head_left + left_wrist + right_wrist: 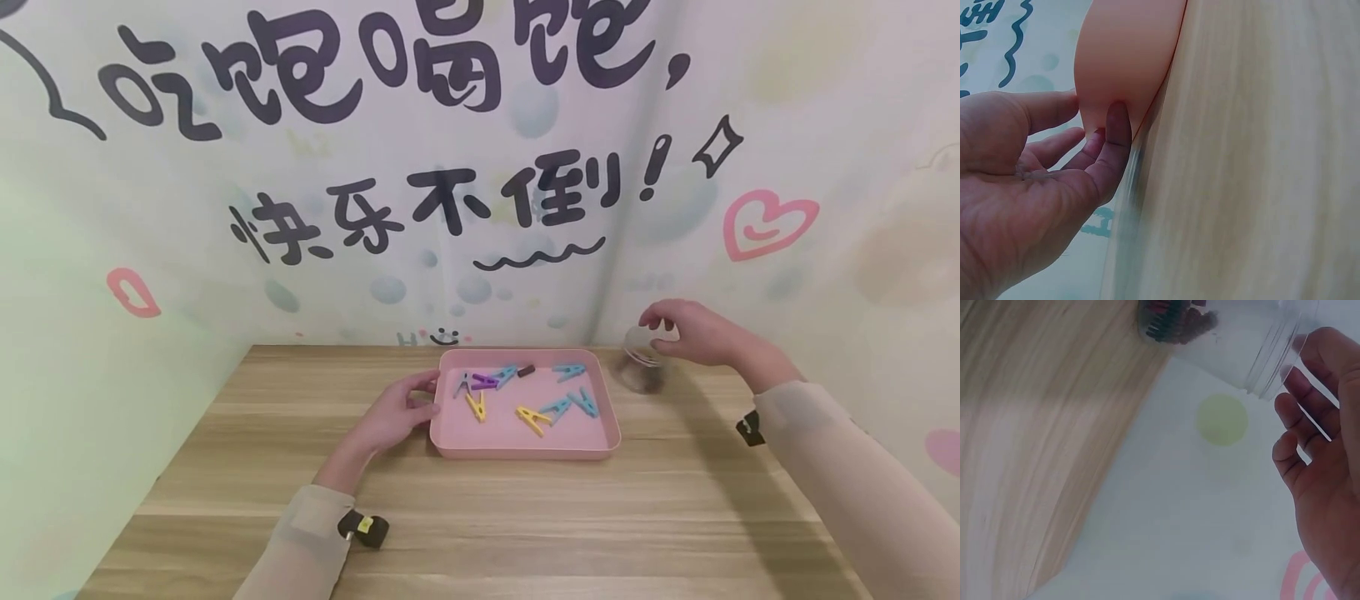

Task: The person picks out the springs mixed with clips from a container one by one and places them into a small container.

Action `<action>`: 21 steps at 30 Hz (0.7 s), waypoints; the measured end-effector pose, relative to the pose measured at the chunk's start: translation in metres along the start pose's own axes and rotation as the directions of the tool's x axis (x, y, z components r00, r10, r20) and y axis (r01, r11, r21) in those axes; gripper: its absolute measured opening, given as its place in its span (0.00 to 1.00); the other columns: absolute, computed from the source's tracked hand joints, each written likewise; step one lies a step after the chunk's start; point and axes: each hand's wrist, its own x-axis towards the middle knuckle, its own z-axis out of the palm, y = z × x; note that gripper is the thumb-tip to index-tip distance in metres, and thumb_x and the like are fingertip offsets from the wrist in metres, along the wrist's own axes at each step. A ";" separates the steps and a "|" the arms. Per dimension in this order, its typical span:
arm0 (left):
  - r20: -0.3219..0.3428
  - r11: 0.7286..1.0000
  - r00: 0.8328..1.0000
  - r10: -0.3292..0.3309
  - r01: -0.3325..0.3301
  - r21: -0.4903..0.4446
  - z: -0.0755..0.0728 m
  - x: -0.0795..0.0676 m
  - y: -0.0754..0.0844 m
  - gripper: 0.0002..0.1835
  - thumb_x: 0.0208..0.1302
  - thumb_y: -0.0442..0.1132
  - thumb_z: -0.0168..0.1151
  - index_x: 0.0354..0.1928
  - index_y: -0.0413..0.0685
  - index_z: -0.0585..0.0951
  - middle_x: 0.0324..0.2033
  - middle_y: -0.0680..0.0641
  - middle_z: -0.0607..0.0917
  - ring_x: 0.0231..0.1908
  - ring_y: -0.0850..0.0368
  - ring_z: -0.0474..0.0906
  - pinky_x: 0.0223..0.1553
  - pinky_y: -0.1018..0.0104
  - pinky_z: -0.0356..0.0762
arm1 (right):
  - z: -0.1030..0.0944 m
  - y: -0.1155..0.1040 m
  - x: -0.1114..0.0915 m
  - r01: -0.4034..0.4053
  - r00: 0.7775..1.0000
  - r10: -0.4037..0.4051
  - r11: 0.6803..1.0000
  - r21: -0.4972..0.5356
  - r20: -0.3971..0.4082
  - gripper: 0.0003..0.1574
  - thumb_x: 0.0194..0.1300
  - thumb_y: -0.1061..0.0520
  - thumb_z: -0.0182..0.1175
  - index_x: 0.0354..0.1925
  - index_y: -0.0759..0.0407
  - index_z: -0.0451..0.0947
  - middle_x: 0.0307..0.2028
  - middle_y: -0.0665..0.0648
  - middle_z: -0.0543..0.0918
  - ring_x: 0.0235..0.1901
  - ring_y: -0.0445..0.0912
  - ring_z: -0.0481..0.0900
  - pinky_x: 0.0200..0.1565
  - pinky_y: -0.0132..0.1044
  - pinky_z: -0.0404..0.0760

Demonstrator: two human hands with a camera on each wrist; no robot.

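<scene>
My left hand (397, 412) touches the outside of the left end of a pink tray (525, 452); in the left wrist view its fingertips meet the tray wall (1125, 56). Inside the tray lie several clothespins: blue ones (568, 372), yellow ones (534, 420) and a purple one (484, 381), plus a small dark brown piece (527, 370). To the right of the tray is a clear jar (639, 367), its rim held by the thumb and fingers of my right hand (697, 333). Small dark and reddish things (1175, 322) sit near the jar's bottom, too unclear to name.
The wood-grain table (487, 517) ends at a printed cloth backdrop (360, 317) just behind the tray and jar. Cloth also rises along the left and right sides. A black wrist camera (363, 527) sits below the left sleeve.
</scene>
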 end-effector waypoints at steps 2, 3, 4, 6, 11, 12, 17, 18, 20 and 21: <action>0.001 1.000 1.000 0.003 -0.003 0.003 0.000 0.000 0.000 0.32 0.76 0.24 0.58 0.78 0.30 0.63 0.66 0.28 0.73 0.57 0.37 0.83 0.55 0.56 0.88 | -0.001 -0.004 0.001 -0.005 1.000 0.005 1.000 0.005 -0.008 0.22 0.67 0.61 0.72 0.57 0.64 0.81 0.48 0.57 0.84 0.47 0.54 0.78 0.50 0.53 0.84; 0.001 1.000 1.000 0.004 -0.004 0.003 0.000 0.000 0.000 0.32 0.76 0.24 0.58 0.78 0.30 0.63 0.66 0.28 0.73 0.57 0.37 0.83 0.55 0.56 0.88 | -0.001 -0.006 0.001 -0.008 1.000 0.008 1.000 0.005 -0.010 0.23 0.67 0.60 0.72 0.58 0.64 0.81 0.49 0.58 0.84 0.48 0.55 0.79 0.51 0.54 0.84; 0.002 1.000 1.000 0.005 -0.005 0.004 0.000 0.000 0.000 0.32 0.76 0.24 0.58 0.78 0.30 0.63 0.66 0.28 0.73 0.57 0.37 0.83 0.54 0.56 0.88 | -0.002 -0.009 0.002 -0.008 1.000 0.008 1.000 0.007 -0.009 0.24 0.67 0.60 0.72 0.59 0.64 0.81 0.50 0.59 0.84 0.49 0.57 0.79 0.52 0.55 0.84; 0.003 1.000 1.000 0.005 -0.005 0.004 0.000 0.000 0.001 0.32 0.75 0.24 0.58 0.78 0.30 0.63 0.66 0.28 0.73 0.57 0.37 0.83 0.54 0.56 0.88 | -0.003 -0.016 0.005 0.002 1.000 -0.002 1.000 0.010 -0.007 0.26 0.67 0.58 0.73 0.61 0.64 0.81 0.52 0.60 0.85 0.50 0.58 0.79 0.53 0.56 0.84; -0.002 1.000 1.000 0.004 -0.004 0.007 0.000 0.000 0.000 0.33 0.75 0.23 0.58 0.78 0.30 0.63 0.66 0.28 0.73 0.58 0.36 0.83 0.55 0.56 0.88 | -0.001 -0.033 0.014 0.059 0.998 -0.059 0.998 -0.003 0.005 0.26 0.67 0.58 0.73 0.61 0.62 0.81 0.51 0.58 0.85 0.50 0.56 0.80 0.51 0.54 0.84; -0.003 1.000 1.000 0.004 -0.004 0.009 0.000 0.000 0.000 0.33 0.75 0.23 0.58 0.78 0.30 0.63 0.66 0.28 0.73 0.58 0.36 0.83 0.55 0.56 0.88 | 0.000 -0.037 0.015 0.075 0.997 -0.075 0.997 -0.007 0.006 0.25 0.67 0.59 0.73 0.60 0.62 0.81 0.50 0.57 0.85 0.49 0.55 0.80 0.51 0.52 0.84; -0.001 1.000 1.000 0.004 -0.004 0.008 0.000 0.001 0.000 0.33 0.75 0.24 0.59 0.79 0.30 0.62 0.66 0.28 0.73 0.57 0.36 0.83 0.55 0.56 0.88 | 0.006 -0.054 0.025 0.122 0.992 -0.122 0.993 -0.003 0.022 0.24 0.66 0.61 0.73 0.59 0.61 0.81 0.47 0.52 0.84 0.47 0.53 0.80 0.48 0.48 0.84; -0.001 1.000 1.000 0.005 -0.005 0.005 0.000 0.001 0.000 0.33 0.75 0.23 0.58 0.79 0.30 0.62 0.66 0.28 0.73 0.57 0.36 0.83 0.55 0.56 0.88 | 0.007 -0.058 0.027 0.120 0.992 -0.120 0.993 0.004 0.031 0.24 0.66 0.61 0.73 0.59 0.60 0.81 0.46 0.51 0.84 0.47 0.53 0.79 0.48 0.48 0.83; 0.000 1.000 1.000 0.005 -0.005 0.001 0.000 0.001 0.001 0.33 0.75 0.24 0.58 0.79 0.30 0.62 0.66 0.28 0.73 0.57 0.36 0.83 0.55 0.56 0.88 | 0.011 -0.066 0.031 0.106 0.993 -0.106 0.994 0.016 0.053 0.23 0.67 0.59 0.73 0.59 0.58 0.82 0.45 0.51 0.83 0.47 0.53 0.79 0.49 0.47 0.83; 0.000 1.000 1.000 0.005 -0.005 -0.001 0.000 0.001 0.001 0.33 0.75 0.23 0.58 0.79 0.30 0.62 0.66 0.28 0.73 0.57 0.36 0.83 0.54 0.56 0.88 | 0.013 -0.069 0.033 0.097 0.993 -0.098 0.995 0.020 0.063 0.23 0.68 0.58 0.73 0.59 0.58 0.82 0.45 0.51 0.83 0.47 0.53 0.79 0.49 0.48 0.82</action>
